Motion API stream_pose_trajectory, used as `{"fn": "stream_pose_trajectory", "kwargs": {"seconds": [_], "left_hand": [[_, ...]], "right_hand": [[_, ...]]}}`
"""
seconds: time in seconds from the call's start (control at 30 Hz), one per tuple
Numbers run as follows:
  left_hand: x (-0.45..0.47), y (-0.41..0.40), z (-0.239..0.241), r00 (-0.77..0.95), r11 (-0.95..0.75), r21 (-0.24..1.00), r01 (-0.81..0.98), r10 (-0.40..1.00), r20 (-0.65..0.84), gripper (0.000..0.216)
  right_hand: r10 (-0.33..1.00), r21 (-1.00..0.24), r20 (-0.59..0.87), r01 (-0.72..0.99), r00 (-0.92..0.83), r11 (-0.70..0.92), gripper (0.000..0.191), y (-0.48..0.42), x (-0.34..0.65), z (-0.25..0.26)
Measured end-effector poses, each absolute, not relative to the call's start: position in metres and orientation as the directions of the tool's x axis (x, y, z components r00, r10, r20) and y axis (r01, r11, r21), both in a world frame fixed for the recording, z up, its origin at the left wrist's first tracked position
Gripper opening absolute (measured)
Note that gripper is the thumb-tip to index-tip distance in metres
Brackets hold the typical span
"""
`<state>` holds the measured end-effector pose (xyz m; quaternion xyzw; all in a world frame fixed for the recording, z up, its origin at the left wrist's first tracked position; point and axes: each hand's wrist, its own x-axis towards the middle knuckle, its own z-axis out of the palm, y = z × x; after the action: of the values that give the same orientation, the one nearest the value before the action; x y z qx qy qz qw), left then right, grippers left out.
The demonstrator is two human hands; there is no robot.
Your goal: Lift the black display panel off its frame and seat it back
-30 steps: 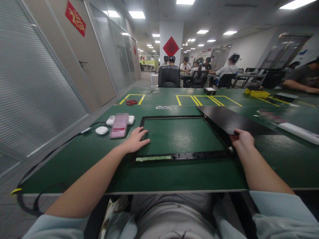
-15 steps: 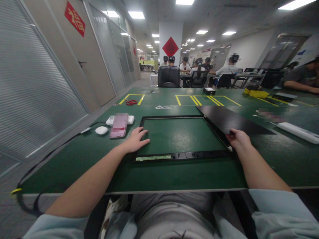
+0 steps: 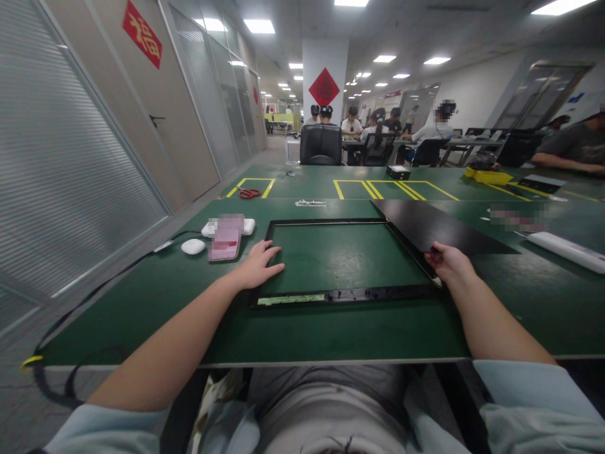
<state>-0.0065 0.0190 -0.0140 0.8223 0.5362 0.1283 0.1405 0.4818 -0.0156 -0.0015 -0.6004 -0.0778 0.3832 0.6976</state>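
A thin black rectangular frame (image 3: 326, 222) lies flat on the green table (image 3: 331, 328) in front of me, the green surface showing through its middle. My left hand (image 3: 258, 265) rests flat on the frame's left side, fingers stretched out. My right hand (image 3: 447, 263) grips the near edge of a black panel (image 3: 435, 226) that lies tilted over the frame's right side.
A pink phone (image 3: 225, 238), a white case (image 3: 193, 246) and a black cable (image 3: 108, 284) lie to the left. Red scissors (image 3: 249, 193) and yellow floor-tape boxes (image 3: 373, 189) are farther back. A white bar (image 3: 564, 251) lies at right. Several people sit at far tables.
My right hand has slid a little to the left along with the black panel's near edge. The left hand has stayed put.
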Motion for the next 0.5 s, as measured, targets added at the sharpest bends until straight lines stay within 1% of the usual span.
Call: {"fn": "stream_pose_trajectory", "kwargs": {"seconds": [0.17, 0.33, 0.5], "left_hand": [[-0.0064, 0.019, -0.0134, 0.386, -0.38, 0.395, 0.836, 0.92, 0.068, 0.076], [-0.0064, 0.0189, -0.0134, 0.4, -0.387, 0.367, 0.846, 0.916, 0.043, 0.078], [-0.0074, 0.0199, -0.0152, 0.404, -0.399, 0.366, 0.84, 0.912, 0.067, 0.075]], "right_hand": [[0.634, -0.904, -0.345, -0.428, 0.693, -0.024, 0.026, -0.0175, 0.4796, 0.001], [0.646, -0.909, -0.344, -0.414, 0.682, -0.047, 0.025, -0.0175, 0.4796, 0.0017], [0.68, -0.913, -0.351, -0.395, 0.643, -0.098, 0.024, -0.0169, 0.4827, 0.0003]]}}
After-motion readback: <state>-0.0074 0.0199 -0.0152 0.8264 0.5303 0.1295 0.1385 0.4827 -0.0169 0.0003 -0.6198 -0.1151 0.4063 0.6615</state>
